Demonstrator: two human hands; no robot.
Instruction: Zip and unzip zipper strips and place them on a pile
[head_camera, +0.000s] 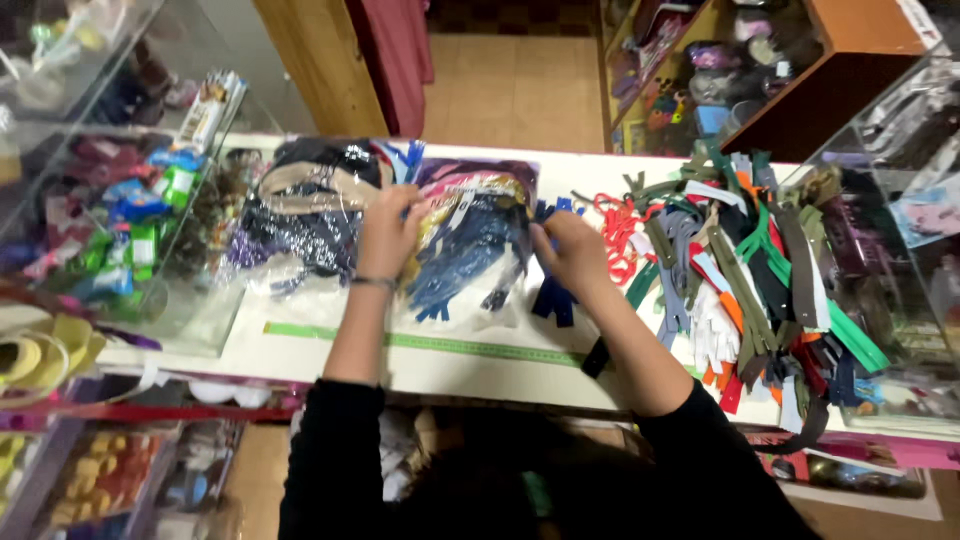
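Left hand (388, 232) is pinching the clear bag of blue zippers (470, 250); right hand (568, 250) is gripping dark-blue zippers (553, 297) beside it.

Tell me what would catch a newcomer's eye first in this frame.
Most striking is the big heap of loose zippers in green, olive, orange, white and red, on the right of the white counter. At centre, the left hand and right hand grip a clear bag of blue zippers. A green measuring tape runs along the counter's near side.
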